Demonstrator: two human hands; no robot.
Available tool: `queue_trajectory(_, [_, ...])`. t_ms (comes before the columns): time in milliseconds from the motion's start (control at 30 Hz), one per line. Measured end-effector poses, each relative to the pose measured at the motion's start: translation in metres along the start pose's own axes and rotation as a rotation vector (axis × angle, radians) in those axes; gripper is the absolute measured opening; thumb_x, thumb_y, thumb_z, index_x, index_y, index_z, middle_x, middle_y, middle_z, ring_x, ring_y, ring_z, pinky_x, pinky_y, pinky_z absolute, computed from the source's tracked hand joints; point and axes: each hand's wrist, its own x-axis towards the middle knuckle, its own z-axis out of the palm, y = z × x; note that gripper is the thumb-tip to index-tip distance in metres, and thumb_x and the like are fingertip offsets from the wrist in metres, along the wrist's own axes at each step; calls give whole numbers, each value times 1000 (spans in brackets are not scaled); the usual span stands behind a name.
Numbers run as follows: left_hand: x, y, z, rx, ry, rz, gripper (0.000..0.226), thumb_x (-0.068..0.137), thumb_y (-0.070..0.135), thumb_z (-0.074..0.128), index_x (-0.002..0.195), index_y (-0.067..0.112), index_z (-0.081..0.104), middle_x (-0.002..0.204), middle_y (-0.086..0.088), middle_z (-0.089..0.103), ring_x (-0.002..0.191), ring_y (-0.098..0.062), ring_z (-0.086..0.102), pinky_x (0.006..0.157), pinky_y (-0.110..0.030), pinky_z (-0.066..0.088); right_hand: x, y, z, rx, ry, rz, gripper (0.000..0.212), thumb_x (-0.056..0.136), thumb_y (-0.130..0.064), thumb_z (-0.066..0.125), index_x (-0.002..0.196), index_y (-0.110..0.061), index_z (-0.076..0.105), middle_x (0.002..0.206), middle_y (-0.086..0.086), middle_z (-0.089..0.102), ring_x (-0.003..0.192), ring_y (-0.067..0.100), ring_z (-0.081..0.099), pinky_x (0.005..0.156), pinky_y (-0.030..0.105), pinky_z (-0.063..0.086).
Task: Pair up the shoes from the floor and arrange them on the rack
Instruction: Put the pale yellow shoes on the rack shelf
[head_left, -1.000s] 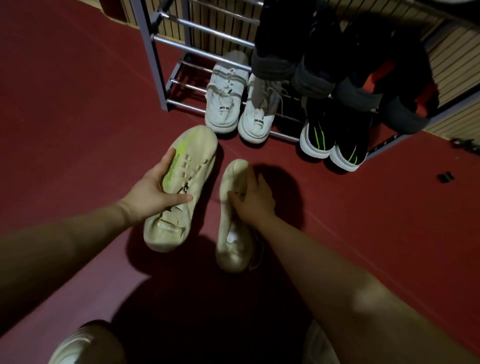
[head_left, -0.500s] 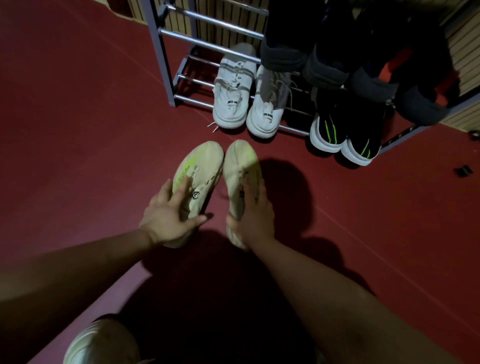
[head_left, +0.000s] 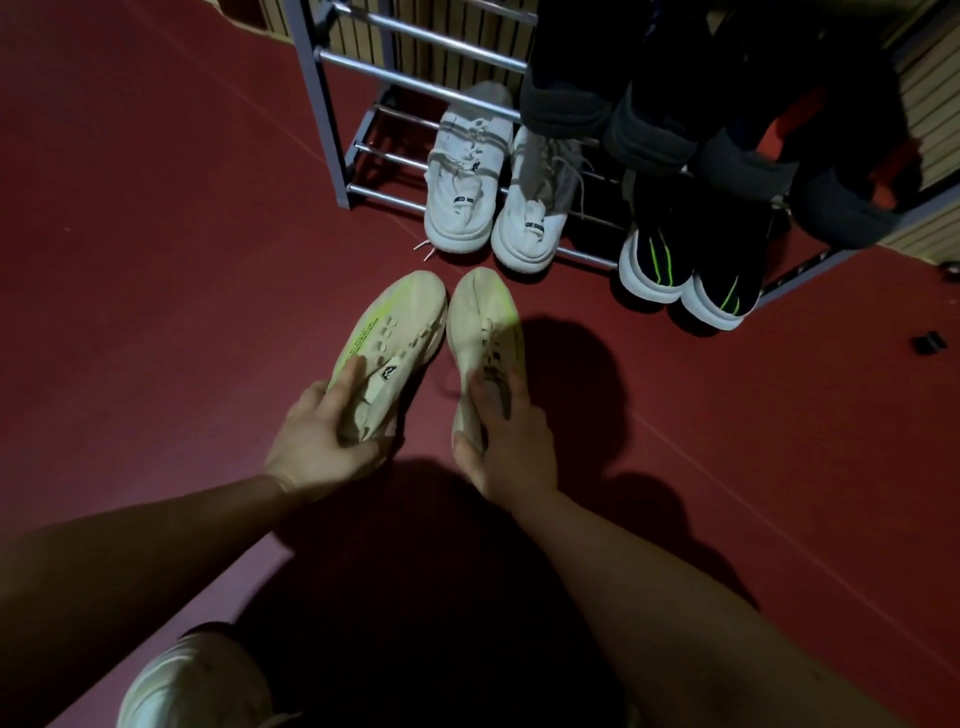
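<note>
head view, left hand (head_left: 322, 441) grips one cream shoe (head_left: 402, 319), right hand (head_left: 519, 441) grips second cream shoe (head_left: 480, 306)

On the rack (head_left: 317, 104), the left white shoe (head_left: 457, 223) has dark letters on a tab that you can read as "MED", followed by two short bars. The right white shoe (head_left: 530, 239) shows "DESIGN" on its tab. The left beige shoe (head_left: 400, 322), gripped by your left hand (head_left: 322, 441), bears a black diamond badge and a green line of print, too small to read. Dark marks on the right beige shoe (head_left: 483, 317), held in your right hand (head_left: 514, 441), are blurred.
</note>
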Motion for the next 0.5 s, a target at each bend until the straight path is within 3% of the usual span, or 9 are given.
queue_trajectory(100, [2,-1,-16,-110,17,32,108,50,67,50,148,42,11,140,0,39,128,-18,37,105,-28,31,0,-3,-9,120,49,-5,72,79,-54,29,147,-32,32,158,14,15,114,43,50,92,45,46])
queue_trajectory(200, [-5,1,-36,-220,36,52,104,52,64,56,146,47,13,142,8,40,130,-10,38,109,-30,31,1,-10,-21,241,136,-93,61,86,-48,37,143,-28,41,157,11,20,121,38,52,87,46,52])
queue_trajectory(333, [-25,6,-65,-292,109,94,99,54,60,61,143,50,17,143,15,37,129,-2,36,105,-21,27,5,-28,-32,322,195,-158,60,86,-50,42,142,-28,43,154,14,24,128,35,47,85,48,53])
queue_trajectory(400, [-37,8,-74,-276,183,131,93,57,56,62,138,54,18,141,17,38,123,3,38,101,-13,27,7,-42,-39,356,246,-209,59,88,-51,42,143,-30,39,153,12,24,131,34,43,86,46,54])
queue_trajectory(500, [-50,15,-81,-342,282,188,84,56,59,60,131,62,21,136,28,37,120,24,32,93,6,22,11,-62,-50,397,328,-282,56,88,-47,42,141,-35,30,151,8,24,132,28,40,87,43,54])
